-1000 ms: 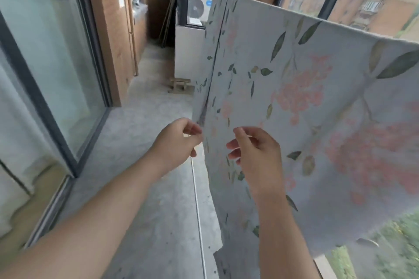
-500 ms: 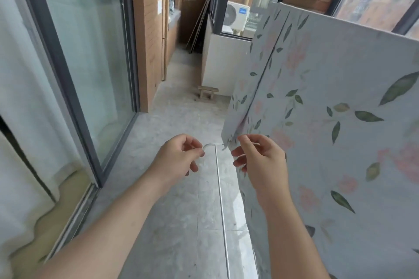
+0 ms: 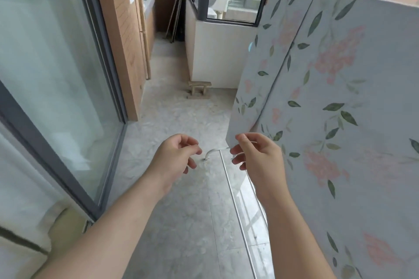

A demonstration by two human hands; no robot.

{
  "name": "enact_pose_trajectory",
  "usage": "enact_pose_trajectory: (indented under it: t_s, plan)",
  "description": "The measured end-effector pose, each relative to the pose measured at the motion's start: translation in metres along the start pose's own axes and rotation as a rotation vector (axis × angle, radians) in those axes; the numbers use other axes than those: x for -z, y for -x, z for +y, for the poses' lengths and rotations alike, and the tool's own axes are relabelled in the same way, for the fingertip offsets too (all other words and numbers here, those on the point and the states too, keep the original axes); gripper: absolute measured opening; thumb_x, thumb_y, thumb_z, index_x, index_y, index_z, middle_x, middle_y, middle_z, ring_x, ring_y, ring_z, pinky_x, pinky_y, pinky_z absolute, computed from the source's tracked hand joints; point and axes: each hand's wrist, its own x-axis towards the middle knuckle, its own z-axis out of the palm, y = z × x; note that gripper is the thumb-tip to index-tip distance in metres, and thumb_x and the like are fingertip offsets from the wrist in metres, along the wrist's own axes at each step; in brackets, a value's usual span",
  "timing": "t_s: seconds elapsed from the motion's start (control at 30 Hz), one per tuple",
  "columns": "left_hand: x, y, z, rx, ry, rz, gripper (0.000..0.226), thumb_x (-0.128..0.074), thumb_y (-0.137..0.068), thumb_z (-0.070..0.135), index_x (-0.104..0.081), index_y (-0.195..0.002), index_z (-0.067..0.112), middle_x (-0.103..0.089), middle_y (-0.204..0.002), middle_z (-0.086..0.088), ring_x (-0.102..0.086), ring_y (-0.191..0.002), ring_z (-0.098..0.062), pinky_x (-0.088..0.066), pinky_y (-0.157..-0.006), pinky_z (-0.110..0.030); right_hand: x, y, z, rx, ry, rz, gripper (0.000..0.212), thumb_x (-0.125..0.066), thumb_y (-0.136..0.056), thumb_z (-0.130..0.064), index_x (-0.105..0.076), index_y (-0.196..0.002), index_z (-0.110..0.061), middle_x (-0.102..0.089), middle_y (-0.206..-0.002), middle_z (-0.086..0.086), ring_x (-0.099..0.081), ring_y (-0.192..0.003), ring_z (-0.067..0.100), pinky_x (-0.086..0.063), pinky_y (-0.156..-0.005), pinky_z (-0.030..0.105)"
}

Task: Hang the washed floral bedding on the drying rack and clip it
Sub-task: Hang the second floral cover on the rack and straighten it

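While my right hand pinches one end of a thin white hook-shaped piece between thumb and fingers, my left hand is curled just beside the piece's bent free end, apart from it. Whether those curled fingers grasp anything I cannot tell. Floral bedding hangs to the right of my hands, its lower corner just behind my right fingertips. A thin white rail runs from under the hook back toward me, between my forearms. Beyond my hands a small wooden stool stands on the tiled floor.
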Motion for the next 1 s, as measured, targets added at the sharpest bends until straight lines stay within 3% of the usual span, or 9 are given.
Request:
enact_pose_trajectory:
  t_s: [0.27, 0.53, 0.73, 0.83, 1.0]
  plan:
    - [-0.008, -0.174, 0.014, -0.001, -0.058, -0.031, 0.007, -0.06, -0.095, 0.01, -0.064, -0.1, 0.011, -0.074, -0.096, -0.007, -0.059, -0.06, -0.016, -0.042, -0.056, -0.031, -0.052, -0.164, 0.017, 0.0, -0.051, 0.051, 0.015, -0.063, -0.095, -0.025, -0.072, -0.089, -0.015, -0.072, -0.072, 0.001, -0.061, -0.059, 0.011, -0.046, -0.062, 0.03]
    - [-0.01, -0.36, 0.082, -0.044, -0.074, 0.031, 0.006, -0.06, -0.096, 0.013, -0.063, -0.1, 0.011, -0.073, -0.094, -0.004, -0.06, -0.059, -0.014, -0.042, -0.056, -0.031, -0.084, -0.37, -0.039, 0.048, -0.048, 0.046, 0.018, -0.06, -0.096, -0.029, -0.072, -0.089, -0.016, -0.072, -0.072, -0.003, -0.061, -0.06, 0.008, -0.047, -0.063, 0.03]
    - [0.01, -0.492, 0.084, 0.008, -0.091, 0.018, 0.006, -0.059, -0.097, 0.015, -0.064, -0.1, 0.013, -0.072, -0.095, -0.005, -0.061, -0.062, -0.015, -0.043, -0.059, -0.033, -0.144, -0.496, -0.04, 0.022, -0.015, 0.034, 0.018, -0.061, -0.097, -0.028, -0.073, -0.09, -0.016, -0.07, -0.071, -0.004, -0.06, -0.06, 0.01, -0.046, -0.06, 0.031]
    - [0.018, -0.574, 0.078, 0.042, -0.078, 0.004, 0.005, -0.059, -0.096, 0.013, -0.064, -0.099, 0.012, -0.072, -0.098, -0.008, -0.06, -0.061, -0.017, -0.042, -0.058, -0.032, -0.172, -0.561, -0.027, -0.017, -0.014, 0.099, 0.016, -0.061, -0.097, -0.026, -0.073, -0.092, -0.016, -0.07, -0.072, -0.004, -0.06, -0.059, 0.009, -0.046, -0.062, 0.032]
    - [0.015, -0.721, 0.108, 0.013, -0.155, -0.167, 0.005, -0.059, -0.095, 0.015, -0.062, -0.099, 0.013, -0.072, -0.096, -0.006, -0.06, -0.062, -0.016, -0.043, -0.059, -0.033, -0.21, -0.667, -0.027, -0.092, 0.004, 0.289, 0.015, -0.06, -0.097, -0.026, -0.072, -0.091, -0.019, -0.071, -0.077, -0.002, -0.061, -0.056, 0.007, -0.047, -0.061, 0.032]
